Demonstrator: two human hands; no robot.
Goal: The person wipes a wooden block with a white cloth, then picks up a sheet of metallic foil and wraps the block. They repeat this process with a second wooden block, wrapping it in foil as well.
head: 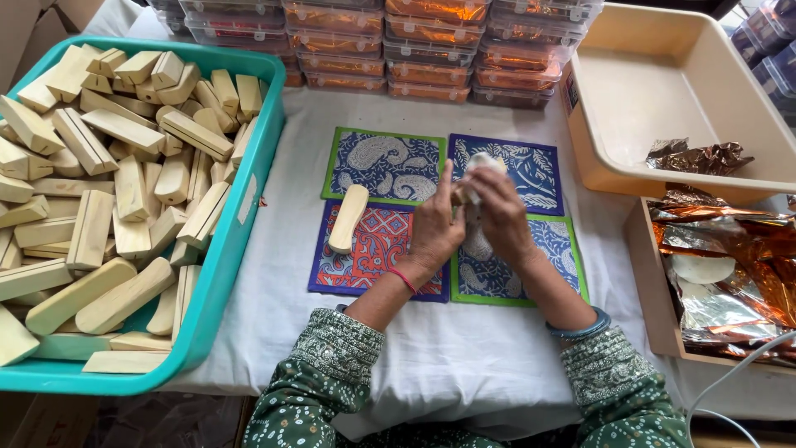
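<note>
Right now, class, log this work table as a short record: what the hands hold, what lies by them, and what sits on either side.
left hand: on the wrapped piece
right hand: grips white wrapped piece
under hands: four printed mats
on mats: one bare wooden block
left side: teal bin of wooden blocks
right side: beige tray, foil sheets
back: stacked clear boxes
</note>
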